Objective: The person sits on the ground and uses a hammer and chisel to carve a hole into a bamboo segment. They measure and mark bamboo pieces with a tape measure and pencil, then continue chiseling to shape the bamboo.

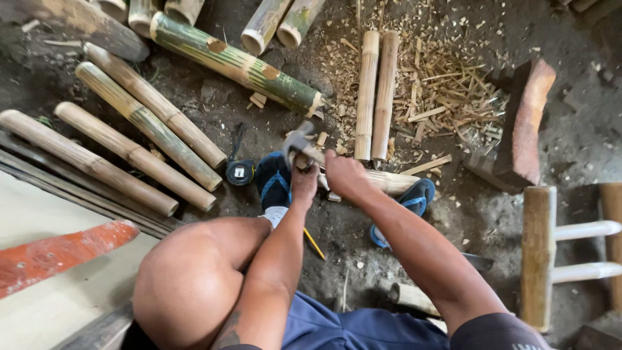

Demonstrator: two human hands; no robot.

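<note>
Item: short bamboo piece (389,181) lying on the dirt floor (570,142) between blue sandals (275,181), pinned by the clamped right hand (343,176), left hand (303,178) gripping a claw hammer (298,141) (risk: a glancing blow striking nearby fingers).

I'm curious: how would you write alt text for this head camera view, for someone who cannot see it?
Seen from above, a crouching person's left hand grips a hammer while the right hand steadies a bamboo piece on a dirt floor. Bamboo poles, shavings and a tape measure lie around.
</note>
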